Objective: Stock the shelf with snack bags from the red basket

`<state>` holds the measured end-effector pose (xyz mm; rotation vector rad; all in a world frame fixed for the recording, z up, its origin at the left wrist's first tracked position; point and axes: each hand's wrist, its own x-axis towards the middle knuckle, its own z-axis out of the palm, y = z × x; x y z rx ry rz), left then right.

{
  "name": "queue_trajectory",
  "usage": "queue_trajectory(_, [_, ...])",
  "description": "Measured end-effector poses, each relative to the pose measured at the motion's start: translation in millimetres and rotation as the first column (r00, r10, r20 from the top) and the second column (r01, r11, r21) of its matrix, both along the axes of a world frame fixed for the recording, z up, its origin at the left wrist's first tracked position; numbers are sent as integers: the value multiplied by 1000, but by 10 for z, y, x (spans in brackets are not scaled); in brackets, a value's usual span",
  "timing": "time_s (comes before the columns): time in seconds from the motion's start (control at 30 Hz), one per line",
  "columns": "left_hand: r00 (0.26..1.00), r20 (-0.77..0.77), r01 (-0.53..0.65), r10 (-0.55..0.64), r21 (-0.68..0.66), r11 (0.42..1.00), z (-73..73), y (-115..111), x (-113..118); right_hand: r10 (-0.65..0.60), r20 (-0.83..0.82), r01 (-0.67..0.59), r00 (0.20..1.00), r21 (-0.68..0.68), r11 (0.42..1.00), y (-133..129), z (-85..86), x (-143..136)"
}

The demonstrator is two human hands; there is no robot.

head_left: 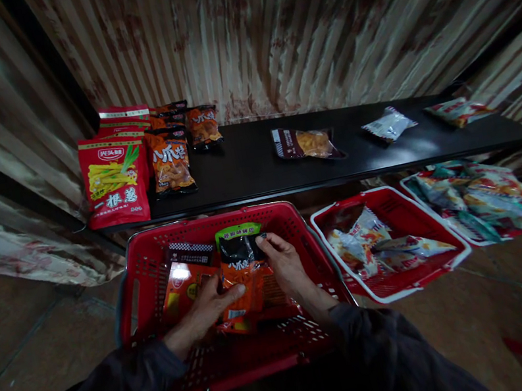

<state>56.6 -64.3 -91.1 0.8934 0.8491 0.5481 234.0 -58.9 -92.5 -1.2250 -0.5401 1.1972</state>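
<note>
note narrow, pinching grip of right hand (pixel 287 270) at upper edge of orange-and-black bag (pixel 238 263), inside large red basket (pixel 277 216). beware of slipping or snagging on green-topped bag (pixel 237 230) behind, owing to slick-looking surfaces and crowding. cannot tell grip of left hand (pixel 210 308), with fingers mostly hidden.

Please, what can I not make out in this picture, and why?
All in the head view:
Front red basket: floor partly covered by orange packets and the left hand.
Right hand: palm turned away.
Green-edged packets: overlap hides their number.
Silver packet: print too small.
Rear red packet: lower part hidden behind the front red packet.
</note>
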Motion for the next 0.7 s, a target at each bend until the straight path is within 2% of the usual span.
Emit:
queue_trajectory(0.13, [999, 3, -44, 44, -82, 996, -34, -11, -16, -40, 45, 40, 998, -13, 999, 26, 1, 41])
queue_trajectory(0.3, [983, 26, -171, 179, -196, 966, -47, 48, -50, 126, -18, -127, 992, -35, 991, 1, 56, 81])
queue_trajectory(0.47, [953, 138, -225, 269, -271, 936, 46, 143, -58, 231, 176, -237, 957, 11, 971, -116, 106, 37])
queue_trajectory(0.57, [941, 167, -236, 294, -296, 926, 55, 170, -68, 273, 307, -307, 912, 66, 950, -168, 102, -5])
queue_trajectory(0.63, [940, 169, -235, 297, -314, 920, 34, 174, -73, 269, 473, -357, 839, 105, 928, -189, 102, -26])
queue_trajectory(0.7, [940, 177, -226, 293, -322, 920, 9, 173, -77, 220, 645, -392, 732, 134, 910, -205, 110, -38])
